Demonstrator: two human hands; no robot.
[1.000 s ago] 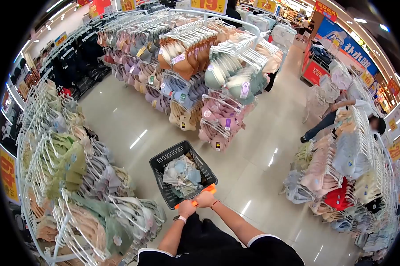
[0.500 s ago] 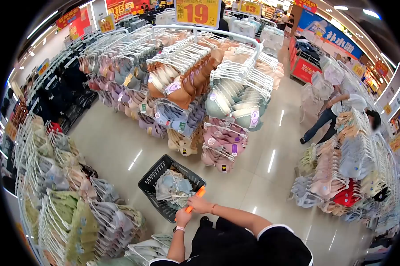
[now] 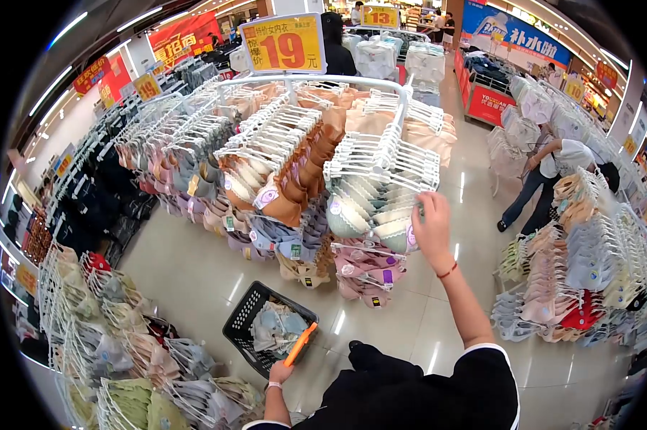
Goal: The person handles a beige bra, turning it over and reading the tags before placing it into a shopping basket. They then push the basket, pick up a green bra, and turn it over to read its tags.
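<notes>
A black slotted shopping basket (image 3: 246, 324) with an orange handle (image 3: 300, 344) is seen on the shop floor, filled with pale folded bras. Pale green bras (image 3: 377, 218) are hung on white hangers from the rack, closely packed.

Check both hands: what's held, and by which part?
Left hand grips the black basket by its orange handle. Right hand touches a pale green bra on the rack; grip unclear.

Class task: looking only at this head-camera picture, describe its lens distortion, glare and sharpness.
Head view: strong fisheye, black corners, the white hanger rail bowed; streaks of ceiling-light glare on the glossy pale floor; the yellow 19 price sign reads sharply, and the right hand at the pale green bras shows little blur.
</notes>
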